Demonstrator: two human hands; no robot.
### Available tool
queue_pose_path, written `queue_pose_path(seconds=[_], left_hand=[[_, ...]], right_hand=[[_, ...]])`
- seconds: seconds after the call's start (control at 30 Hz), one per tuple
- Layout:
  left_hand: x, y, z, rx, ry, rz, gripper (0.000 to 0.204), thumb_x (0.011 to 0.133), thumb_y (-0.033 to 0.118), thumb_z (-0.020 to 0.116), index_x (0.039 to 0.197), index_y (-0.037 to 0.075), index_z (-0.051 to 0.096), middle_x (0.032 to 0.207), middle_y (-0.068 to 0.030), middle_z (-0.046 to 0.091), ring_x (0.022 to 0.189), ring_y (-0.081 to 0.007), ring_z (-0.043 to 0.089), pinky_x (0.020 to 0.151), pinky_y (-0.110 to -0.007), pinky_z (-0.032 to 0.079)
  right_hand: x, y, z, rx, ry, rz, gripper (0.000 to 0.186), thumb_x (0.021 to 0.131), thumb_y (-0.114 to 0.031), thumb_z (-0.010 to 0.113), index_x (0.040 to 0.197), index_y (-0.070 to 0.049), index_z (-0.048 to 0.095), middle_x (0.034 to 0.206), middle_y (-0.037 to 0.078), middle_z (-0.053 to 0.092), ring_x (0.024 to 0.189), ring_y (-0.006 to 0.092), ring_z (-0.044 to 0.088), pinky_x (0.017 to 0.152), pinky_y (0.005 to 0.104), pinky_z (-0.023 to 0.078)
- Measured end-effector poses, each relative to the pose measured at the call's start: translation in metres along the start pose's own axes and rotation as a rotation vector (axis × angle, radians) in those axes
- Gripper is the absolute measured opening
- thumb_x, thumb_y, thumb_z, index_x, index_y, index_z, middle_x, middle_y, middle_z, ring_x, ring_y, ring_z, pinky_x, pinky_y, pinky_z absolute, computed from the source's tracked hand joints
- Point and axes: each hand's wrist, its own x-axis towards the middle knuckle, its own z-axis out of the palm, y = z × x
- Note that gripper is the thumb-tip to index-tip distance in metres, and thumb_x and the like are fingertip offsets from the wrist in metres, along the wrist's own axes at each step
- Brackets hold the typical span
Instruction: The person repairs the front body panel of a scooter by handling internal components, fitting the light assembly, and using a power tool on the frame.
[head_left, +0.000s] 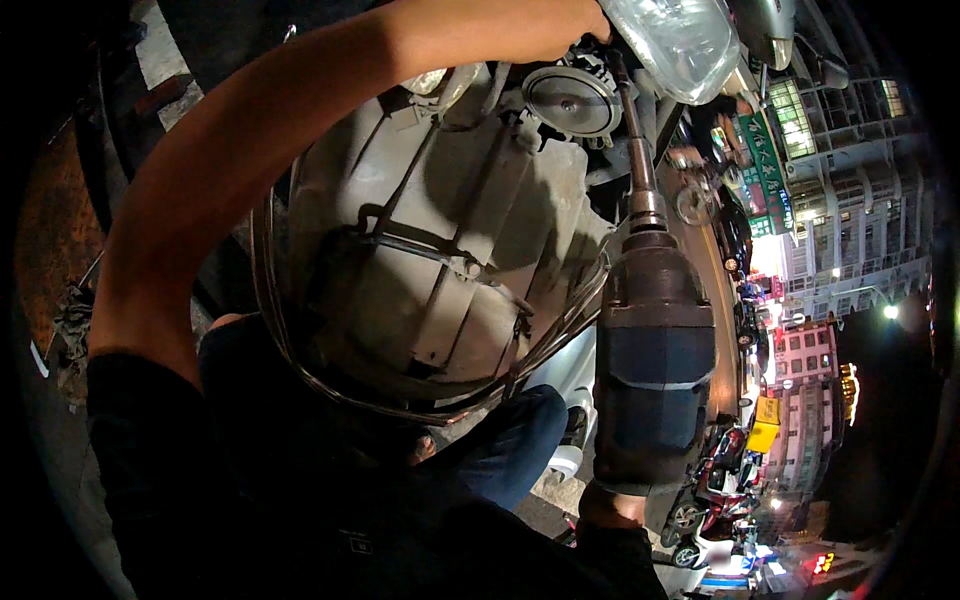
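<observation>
My right hand is mostly hidden behind the impact wrench (655, 340), with only its wrist (612, 507) showing below the tool. The wrench stands upright in the view, and a long socket extension (640, 165) runs from its nose up to dark parts beside a clear headlight (690, 50). From the left my bare arm arches across the top. My left hand (580, 25) is at the upper edge near the extension's far end; its fingers are hidden. Below it sits a round horn-like disc (571, 103) with a metal rim.
A dirty pale panel (430, 260) with ribs and a dark cable fills the middle, edged by curved metal wires (440, 410). A knee in jeans (525, 440) is below it. Parked scooters (715, 500), a road and lit buildings (860, 210) appear sideways on the right.
</observation>
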Motion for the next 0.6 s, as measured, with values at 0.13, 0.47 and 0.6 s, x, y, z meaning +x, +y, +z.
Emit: queue_pose_path(seconds=[0.13, 0.47, 0.6], left_hand=[[-0.006, -0.004, -0.010, 0.031, 0.065, 0.022, 0.023, 0.075, 0.011, 0.064, 0.097, 0.014, 0.072, 0.079, -0.0097, 0.068, 0.077, -0.0271, 0.064, 0.077, -0.040, 0.038], [-0.001, -0.001, -0.010, 0.031, 0.016, 0.006, 0.023, 0.073, 0.011, 0.063, 0.094, 0.014, 0.072, 0.078, -0.0088, 0.068, 0.076, -0.0270, 0.064, 0.077, -0.040, 0.039], [-0.005, -0.003, 0.001, 0.014, 0.075, 0.025, 0.024, 0.073, 0.009, 0.062, 0.094, 0.014, 0.072, 0.078, -0.0090, 0.068, 0.076, -0.0270, 0.064, 0.077, -0.040, 0.039]], right_hand=[[0.001, -0.002, 0.000, 0.025, -0.009, 0.003, 0.047, 0.075, -0.009, 0.076, 0.109, -0.008, 0.044, 0.117, 0.019, 0.054, 0.106, 0.0286, 0.058, 0.086, 0.0389, 0.050], [-0.002, -0.006, -0.008, -0.011, -0.019, 0.020, 0.049, 0.075, -0.009, 0.075, 0.113, -0.009, 0.044, 0.117, 0.019, 0.056, 0.105, 0.0294, 0.059, 0.086, 0.0390, 0.050], [-0.002, -0.003, -0.006, -0.023, -0.021, 0.025, 0.050, 0.075, -0.009, 0.074, 0.115, -0.009, 0.044, 0.116, 0.020, 0.056, 0.105, 0.0296, 0.060, 0.086, 0.0390, 0.050]])
